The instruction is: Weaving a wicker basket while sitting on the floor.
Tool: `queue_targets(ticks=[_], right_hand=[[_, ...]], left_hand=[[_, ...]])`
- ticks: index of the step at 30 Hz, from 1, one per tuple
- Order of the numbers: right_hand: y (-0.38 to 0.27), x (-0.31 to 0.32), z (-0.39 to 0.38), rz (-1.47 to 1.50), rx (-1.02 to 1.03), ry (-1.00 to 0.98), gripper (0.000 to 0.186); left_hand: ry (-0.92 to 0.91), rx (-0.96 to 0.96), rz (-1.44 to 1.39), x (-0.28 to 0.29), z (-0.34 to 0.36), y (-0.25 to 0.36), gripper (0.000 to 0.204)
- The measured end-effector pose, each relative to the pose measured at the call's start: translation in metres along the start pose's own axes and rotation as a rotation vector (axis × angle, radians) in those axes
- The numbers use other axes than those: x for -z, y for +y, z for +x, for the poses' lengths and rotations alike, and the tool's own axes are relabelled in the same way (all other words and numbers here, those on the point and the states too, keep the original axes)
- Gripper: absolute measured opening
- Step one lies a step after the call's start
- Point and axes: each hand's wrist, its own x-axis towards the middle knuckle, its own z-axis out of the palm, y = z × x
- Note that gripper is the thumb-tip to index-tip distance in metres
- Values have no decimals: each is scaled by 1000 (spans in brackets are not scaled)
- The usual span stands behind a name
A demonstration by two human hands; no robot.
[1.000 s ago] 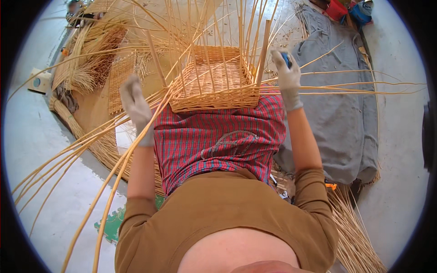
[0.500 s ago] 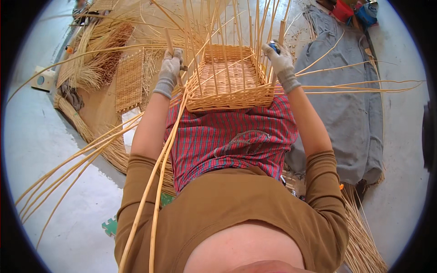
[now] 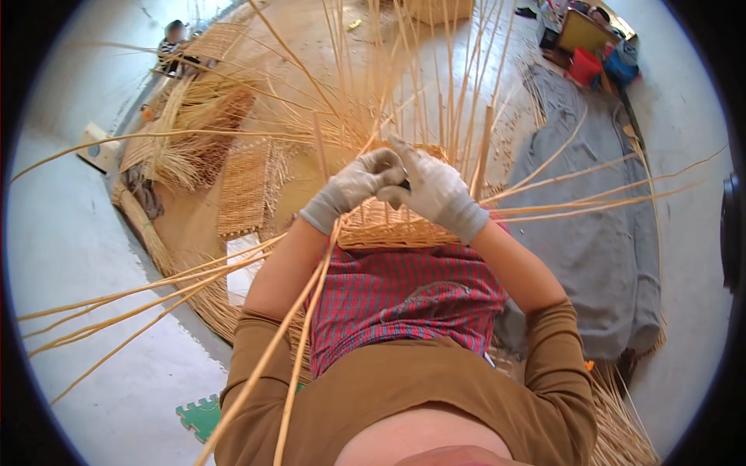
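My left hand (image 3: 353, 186) and my right hand (image 3: 431, 190), both in pale gloves with grey cuffs, meet over a woven wicker basket (image 3: 388, 233). Their fingers are curled around a small dark object (image 3: 405, 183), mostly hidden between them; what exactly the left fingers grip is unclear. The basket rests on red plaid cloth (image 3: 404, 283) over my lap, with long pale rods (image 3: 476, 85) rising and fanning out from it. A thicker upright stick (image 3: 488, 132) stands at its right, another (image 3: 318, 136) at its left.
A grey cloth (image 3: 583, 272) covers a long heap at right, below red and blue containers (image 3: 583, 70). Bundled reeds (image 3: 183, 132) and a woven panel (image 3: 245, 186) lie left. A person (image 3: 172, 54) is at the far upper left. A larger basket (image 3: 439, 9) sits at the back.
Both hands have moved inward from either side of the basket to meet above it. The blue-and-dark item from my right hand is now largely hidden. The view has shifted, showing more floor at the back.
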Motion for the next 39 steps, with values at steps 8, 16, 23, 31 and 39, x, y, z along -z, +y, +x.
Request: queue_targets(ticks=[8,16,23,31,39], right_hand=[[11,27,6,-93,50,-54,89],[13,22,3,-201,15,-97,75],[128,138,28,-599,-259,27,31],[180,132,37,-571,-239,-30,36],[195,127,18,-475,-134,108,24]], left_hand=[[136,-226,157,-12,23,0,35],[114,-157,254,-5,18,2,19],[841,-323,362,113,4,50,16],[812,-433,743,161,6,28,21],[761,-257,326,150,11,40,23]])
